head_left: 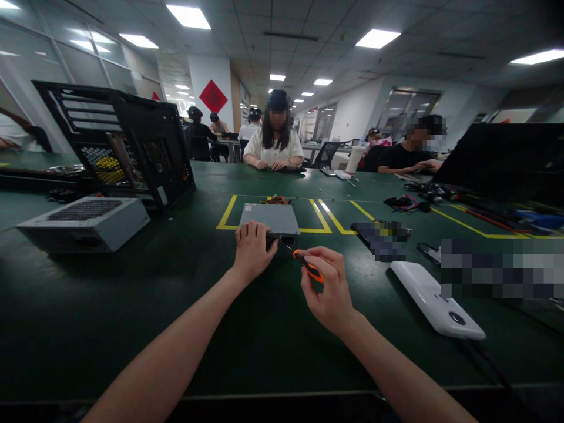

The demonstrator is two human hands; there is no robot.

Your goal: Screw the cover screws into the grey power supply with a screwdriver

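A grey metal computer power supply (279, 217) lies in the middle of the table, with a bundle of coloured cables (274, 200) at its far side. My left hand (253, 249) grips its near left edge, fingers over the top and thumb along the front face. In my right hand (328, 288) is a screwdriver (314, 271) with an orange and black handle, held between thumb and fingers. Its thin shaft points at the near face of the power supply, by my left thumb. Whether the tip touches a screw cannot be made out.
A second power supply (83, 223) and an open black computer case (132, 141) stand at left. Yellow tape (227, 212) marks the green table. To the right lie a white power bank-like device (436, 299), cables (408, 202) and a dark monitor (506, 158). A person (274, 147) sits opposite.
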